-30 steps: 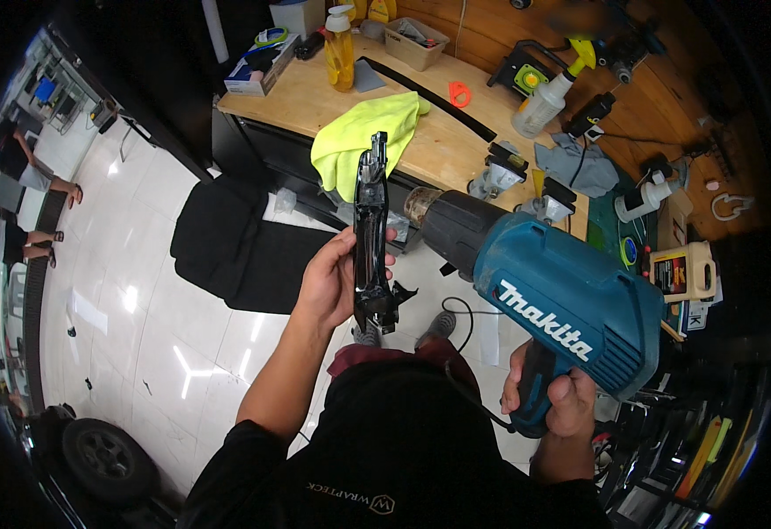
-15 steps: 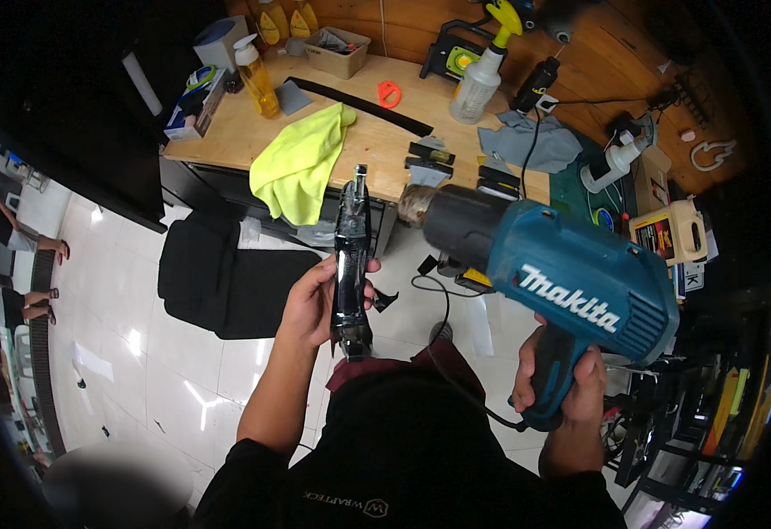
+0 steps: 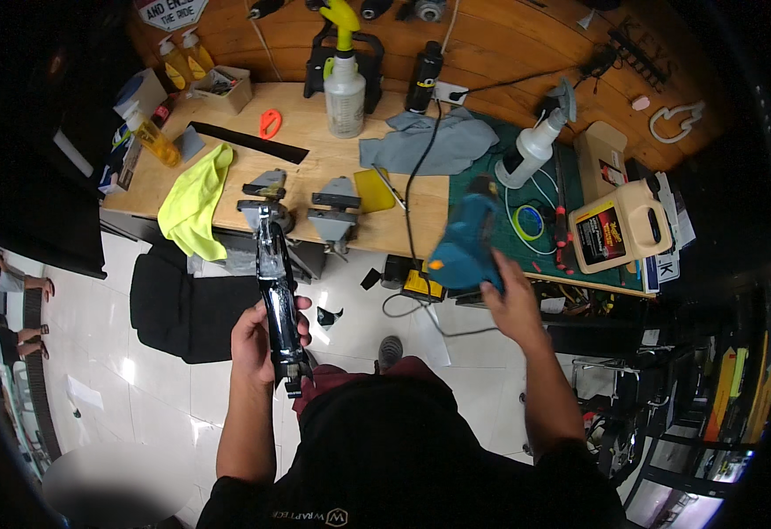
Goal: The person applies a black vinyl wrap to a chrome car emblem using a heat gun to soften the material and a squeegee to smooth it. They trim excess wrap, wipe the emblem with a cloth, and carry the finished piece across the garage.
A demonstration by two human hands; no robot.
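My left hand is closed around a long, narrow, glossy black part, held upright in front of my body. Its shape suggests a trim piece or handle, but I cannot tell exactly which. The upper end overlaps my view of a grey bench clamp on the table edge. At the right, my right hand grips the handle of a teal heat gun, blurred by motion. The gun hangs over the bench's front edge beside a green cutting mat, its nozzle turned toward the mat. A cable trails below it.
The wooden bench bears a yellow cloth, a grey cloth, a second clamp, a spray bottle and an orange ring-shaped tool. A beige jug stands right. A black chair is below left.
The heat gun has swung away from the black part, turned and lowered toward the bench's right side. My view has shifted right, and my left hand still holds the part.
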